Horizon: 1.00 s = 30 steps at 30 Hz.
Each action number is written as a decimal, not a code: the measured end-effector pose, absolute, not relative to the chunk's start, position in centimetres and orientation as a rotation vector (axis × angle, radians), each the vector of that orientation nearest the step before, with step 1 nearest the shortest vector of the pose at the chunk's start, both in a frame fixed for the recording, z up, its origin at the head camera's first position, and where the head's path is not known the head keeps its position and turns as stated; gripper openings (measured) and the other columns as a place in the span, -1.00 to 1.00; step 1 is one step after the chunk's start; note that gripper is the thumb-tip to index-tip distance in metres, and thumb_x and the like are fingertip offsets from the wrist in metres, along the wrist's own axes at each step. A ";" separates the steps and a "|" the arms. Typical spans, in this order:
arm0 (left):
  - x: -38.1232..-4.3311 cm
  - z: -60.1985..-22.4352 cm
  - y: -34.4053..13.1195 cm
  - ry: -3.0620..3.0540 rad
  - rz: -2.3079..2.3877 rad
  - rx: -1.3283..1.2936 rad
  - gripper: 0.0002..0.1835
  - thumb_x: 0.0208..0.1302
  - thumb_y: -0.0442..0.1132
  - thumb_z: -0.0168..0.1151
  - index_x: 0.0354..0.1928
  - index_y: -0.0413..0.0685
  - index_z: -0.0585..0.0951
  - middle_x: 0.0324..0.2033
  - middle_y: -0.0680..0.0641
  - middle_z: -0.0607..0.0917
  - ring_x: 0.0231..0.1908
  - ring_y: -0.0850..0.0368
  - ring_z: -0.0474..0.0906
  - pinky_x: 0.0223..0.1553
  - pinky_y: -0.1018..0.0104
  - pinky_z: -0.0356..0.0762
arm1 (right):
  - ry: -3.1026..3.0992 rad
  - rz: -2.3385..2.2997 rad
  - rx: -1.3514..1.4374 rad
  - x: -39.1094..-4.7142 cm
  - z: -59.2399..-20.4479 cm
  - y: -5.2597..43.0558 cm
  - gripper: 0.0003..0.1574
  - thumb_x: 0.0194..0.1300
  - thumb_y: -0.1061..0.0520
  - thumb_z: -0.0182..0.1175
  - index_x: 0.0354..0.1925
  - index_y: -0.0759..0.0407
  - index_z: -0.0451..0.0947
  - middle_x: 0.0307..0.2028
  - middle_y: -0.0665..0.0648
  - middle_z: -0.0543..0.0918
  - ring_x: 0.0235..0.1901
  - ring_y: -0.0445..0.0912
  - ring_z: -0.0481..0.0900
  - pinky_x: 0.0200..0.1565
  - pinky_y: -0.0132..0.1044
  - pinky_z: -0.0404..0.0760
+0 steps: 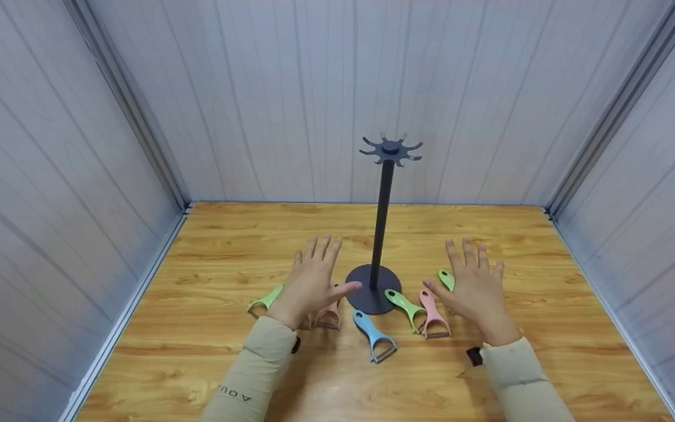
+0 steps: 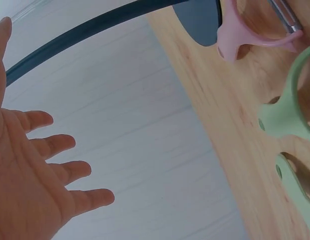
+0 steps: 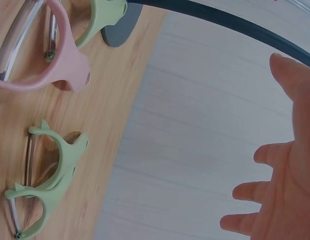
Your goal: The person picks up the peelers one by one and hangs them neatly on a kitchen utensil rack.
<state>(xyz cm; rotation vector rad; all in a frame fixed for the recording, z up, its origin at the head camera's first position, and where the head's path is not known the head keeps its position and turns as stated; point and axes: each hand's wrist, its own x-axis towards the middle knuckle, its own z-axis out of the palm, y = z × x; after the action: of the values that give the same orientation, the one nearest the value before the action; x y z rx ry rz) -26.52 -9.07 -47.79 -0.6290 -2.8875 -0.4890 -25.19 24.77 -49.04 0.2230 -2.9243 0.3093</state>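
Observation:
My left hand (image 1: 309, 286) is held over the table with its fingers straight and spread, left of a dark rack stand (image 1: 381, 223). Under and beside it lie a green peeler (image 1: 267, 299) and a pink peeler (image 1: 330, 315); the arm partly hides others. On the right, my right hand (image 1: 477, 288) is likewise spread and holds nothing. Close to its thumb are another pink peeler (image 1: 429, 308) and a green peeler (image 1: 403, 305). Two green peelers (image 3: 59, 165) overlap below it in the right wrist view. A blue peeler (image 1: 371, 333) lies between the hands, before the stand's round base.
Curved hooks (image 1: 391, 150) ring the top of the stand. The wood-grain table (image 1: 244, 234) is enclosed by a pale back wall (image 1: 267, 105), a left wall (image 1: 50, 176) and a right wall (image 1: 648, 193), with metal strips at the corners.

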 end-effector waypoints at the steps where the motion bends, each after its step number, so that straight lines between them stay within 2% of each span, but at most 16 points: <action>1: -26.7 -47.6 -9.0 -2.880 -0.493 -0.643 0.12 0.12 0.62 -0.13 0.55 0.05 0.03 0.50 -0.19 0.10 0.49 -0.26 -0.10 0.35 -0.34 0.02 | -2.923 0.309 0.219 -25.2 -49.0 24.8 0.27 0.17 -0.68 -0.11 0.57 -0.08 -0.20 0.52 0.35 -0.06 0.47 0.40 -0.19 0.23 0.56 -0.25; 10: -28.0 -46.8 -7.9 -2.829 -0.761 -0.706 0.05 0.17 0.53 0.00 0.52 0.01 0.10 0.47 -0.16 0.20 0.48 -0.17 0.02 0.42 -0.16 0.03 | -2.892 0.331 0.200 -25.6 -48.8 25.6 0.27 0.17 -0.67 -0.07 0.55 0.01 -0.07 0.50 0.37 0.00 0.46 0.40 -0.14 0.23 0.55 -0.22; 17: -29.0 -46.9 -6.5 -2.770 -1.009 -0.758 -0.03 0.22 0.44 0.08 0.50 0.02 0.14 0.42 -0.11 0.28 0.41 -0.05 0.21 0.35 -0.02 0.26 | -2.865 0.380 0.205 -25.7 -49.0 26.3 0.23 0.19 -0.63 -0.01 0.54 0.04 -0.02 0.47 0.37 0.05 0.44 0.39 -0.06 0.23 0.55 -0.14; 26: -30.7 -47.0 -4.5 -2.670 -1.257 -0.792 -0.22 0.34 0.23 0.15 0.43 -0.07 0.28 0.33 -0.12 0.41 0.35 -0.02 0.32 0.32 0.03 0.31 | -2.815 0.475 0.247 -25.6 -49.2 26.9 0.16 0.24 -0.50 0.10 0.52 0.10 0.02 0.45 0.38 0.10 0.42 0.38 0.00 0.25 0.47 -0.02; 30: -31.2 -47.0 -3.7 -2.655 -1.317 -0.778 -0.24 0.33 0.23 0.15 0.43 -0.03 0.29 0.32 -0.10 0.43 0.32 0.03 0.35 0.30 0.06 0.35 | -2.798 0.486 0.248 -25.8 -49.4 27.2 0.15 0.23 -0.47 0.15 0.50 0.12 0.06 0.43 0.39 0.15 0.40 0.38 0.07 0.24 0.45 0.04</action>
<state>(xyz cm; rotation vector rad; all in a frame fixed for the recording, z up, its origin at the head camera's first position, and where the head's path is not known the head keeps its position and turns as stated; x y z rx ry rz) -31.18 -3.75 -47.00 -0.7776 -2.6547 -1.3169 -25.78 27.21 -49.41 0.2478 -2.7976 0.4861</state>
